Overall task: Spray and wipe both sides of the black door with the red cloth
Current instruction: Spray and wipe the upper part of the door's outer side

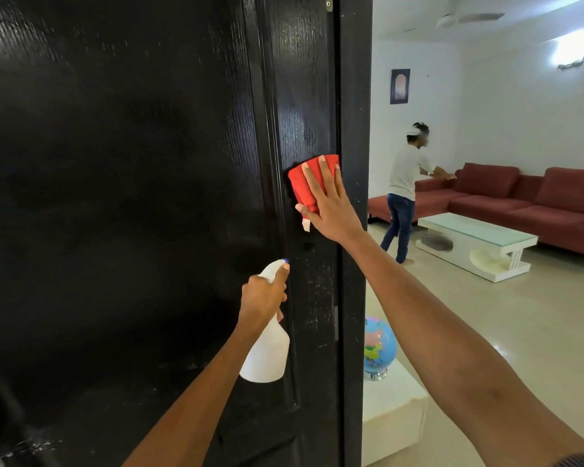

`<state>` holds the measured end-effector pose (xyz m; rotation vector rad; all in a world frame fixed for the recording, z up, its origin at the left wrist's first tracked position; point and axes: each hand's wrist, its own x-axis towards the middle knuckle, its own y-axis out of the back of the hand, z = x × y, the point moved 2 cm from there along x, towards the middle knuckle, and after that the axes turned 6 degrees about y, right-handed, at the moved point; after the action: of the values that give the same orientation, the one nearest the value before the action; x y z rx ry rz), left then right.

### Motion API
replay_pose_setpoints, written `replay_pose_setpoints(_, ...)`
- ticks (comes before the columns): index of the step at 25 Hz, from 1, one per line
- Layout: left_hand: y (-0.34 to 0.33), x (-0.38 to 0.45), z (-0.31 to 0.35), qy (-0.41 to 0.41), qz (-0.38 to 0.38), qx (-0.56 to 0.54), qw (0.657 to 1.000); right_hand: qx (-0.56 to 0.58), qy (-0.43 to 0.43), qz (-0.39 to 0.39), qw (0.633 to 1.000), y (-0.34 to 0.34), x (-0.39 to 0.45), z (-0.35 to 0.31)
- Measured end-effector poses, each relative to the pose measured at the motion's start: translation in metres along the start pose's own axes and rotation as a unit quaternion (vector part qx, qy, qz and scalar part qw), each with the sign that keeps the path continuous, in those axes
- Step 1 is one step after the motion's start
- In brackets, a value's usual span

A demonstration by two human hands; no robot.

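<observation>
Head view: glossy, streak-flecked black door point(132, 197) under folded red cloth point(305, 185).

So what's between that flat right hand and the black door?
The head view shows the red cloth there: the right hand presses it flat against the black door, fingers spread over it.

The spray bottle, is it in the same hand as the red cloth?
No, the left hand grips the spray bottle, the right hand presses the red cloth.

Globe point(379, 345) on white, perhaps cabinet point(393, 412)
</observation>
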<state>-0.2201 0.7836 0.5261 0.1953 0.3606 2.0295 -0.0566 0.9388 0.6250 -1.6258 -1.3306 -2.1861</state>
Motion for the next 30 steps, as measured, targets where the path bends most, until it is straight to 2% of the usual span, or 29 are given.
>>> replay_pose_setpoints(8,-0.008,-0.009,-0.038,0.031,-0.016,0.057,0.998,0.02,-0.013,-0.006,1.0,-0.022,-0.032,-0.011)
replay_pose_setpoints(15,0.004,-0.012,-0.053,0.035,-0.005,0.032,0.999,0.044,-0.041,0.007,0.998,-0.028,-0.035,-0.014)
replay_pose_setpoints(20,0.024,-0.014,-0.052,-0.02,0.041,-0.028,0.999,0.087,-0.136,0.048,0.986,-0.044,-0.053,-0.04)
replay_pose_setpoints(23,0.035,-0.016,-0.052,-0.032,0.064,-0.052,0.996,0.161,-0.253,0.069,0.951,-0.085,-0.102,-0.073)
replay_pose_setpoints(26,0.042,-0.018,-0.057,-0.038,0.078,-0.037,0.996,0.253,-0.354,0.096,0.895,-0.129,-0.158,-0.11)
replay_pose_setpoints(30,0.043,-0.019,-0.074,-0.041,0.08,-0.032,0.995,0.371,-0.518,0.184,0.748,-0.161,-0.204,-0.133)
